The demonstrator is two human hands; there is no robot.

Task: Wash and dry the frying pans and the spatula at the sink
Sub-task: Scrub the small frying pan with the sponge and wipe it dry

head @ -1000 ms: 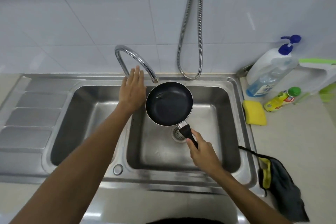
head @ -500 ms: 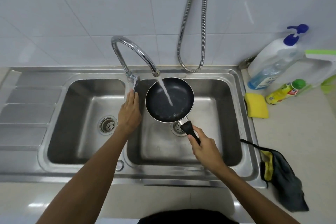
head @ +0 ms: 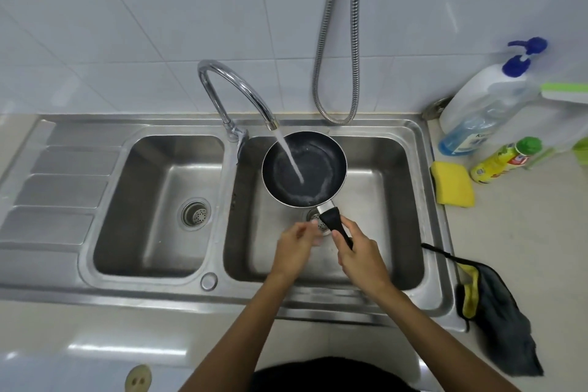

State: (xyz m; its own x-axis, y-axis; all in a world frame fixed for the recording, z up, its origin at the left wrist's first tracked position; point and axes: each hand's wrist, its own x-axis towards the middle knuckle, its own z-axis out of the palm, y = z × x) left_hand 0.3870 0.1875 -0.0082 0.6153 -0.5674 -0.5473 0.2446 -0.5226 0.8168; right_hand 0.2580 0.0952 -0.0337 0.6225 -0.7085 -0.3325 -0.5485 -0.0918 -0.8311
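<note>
Currently the right hand (head: 359, 259) clenches the black handle (head: 332, 221) of the small frying pan (head: 318, 156), which sits over the sink's (head: 397, 200) right basin under the tap (head: 235, 86) stream. The left hand (head: 294, 251) is loose and empty, just beside the handle. The pan looks light and stiff (wet coating probably slippery), so the handle is the hold.

This is a home kitchen. A double-bowl steel sink (head: 143, 291) sits below white wall tiles (head: 127, 25), with soap bottles (head: 477, 111), a yellow sponge (head: 453, 184) and a cloth (head: 496, 318) beside it.
</note>
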